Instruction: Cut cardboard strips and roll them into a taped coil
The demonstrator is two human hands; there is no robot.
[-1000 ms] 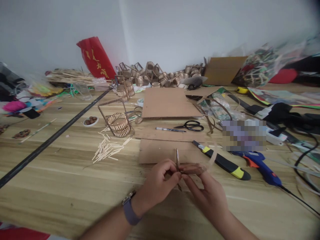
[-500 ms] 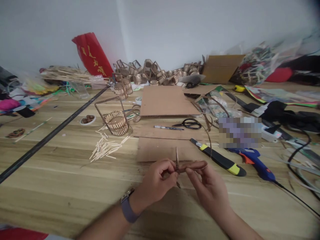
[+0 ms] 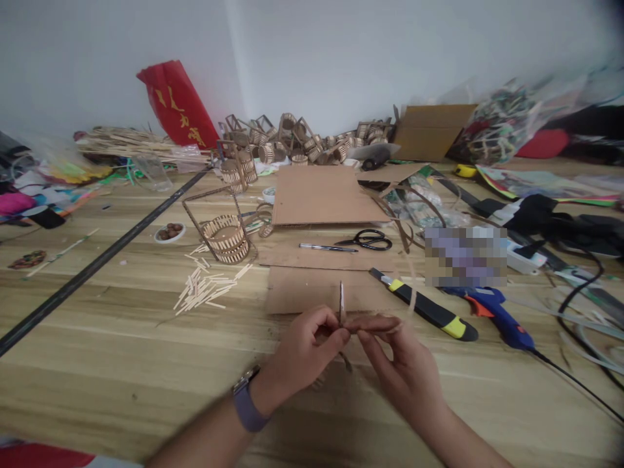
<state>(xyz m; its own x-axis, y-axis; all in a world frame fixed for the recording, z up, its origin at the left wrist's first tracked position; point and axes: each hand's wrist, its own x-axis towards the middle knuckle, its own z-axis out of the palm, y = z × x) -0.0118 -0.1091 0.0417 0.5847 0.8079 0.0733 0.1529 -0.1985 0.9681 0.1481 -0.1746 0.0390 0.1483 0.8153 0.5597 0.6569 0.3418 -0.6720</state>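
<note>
My left hand (image 3: pixel 305 351), with a watch on its wrist, pinches a short upright wooden stick (image 3: pixel 341 303) between thumb and fingers. My right hand (image 3: pixel 397 364) pinches a thin brown cardboard strip (image 3: pixel 377 323) that meets the stick and curls up to the right. Both hands hover low over the wooden table (image 3: pixel 121 364), just in front of a small cardboard sheet (image 3: pixel 302 289).
A utility knife (image 3: pixel 424 305) and blue glue gun (image 3: pixel 497 318) lie to the right. Scissors (image 3: pixel 365 240), a pen (image 3: pixel 326 247) and a large cardboard sheet (image 3: pixel 322 195) are behind. Loose sticks (image 3: pixel 207 289) and a small stick basket (image 3: pixel 224 237) lie left. Several baskets are piled at the wall.
The hands have stayed together and shifted slightly. The strip's free end has swung up and blurs to the right; the view has tilted a little.
</note>
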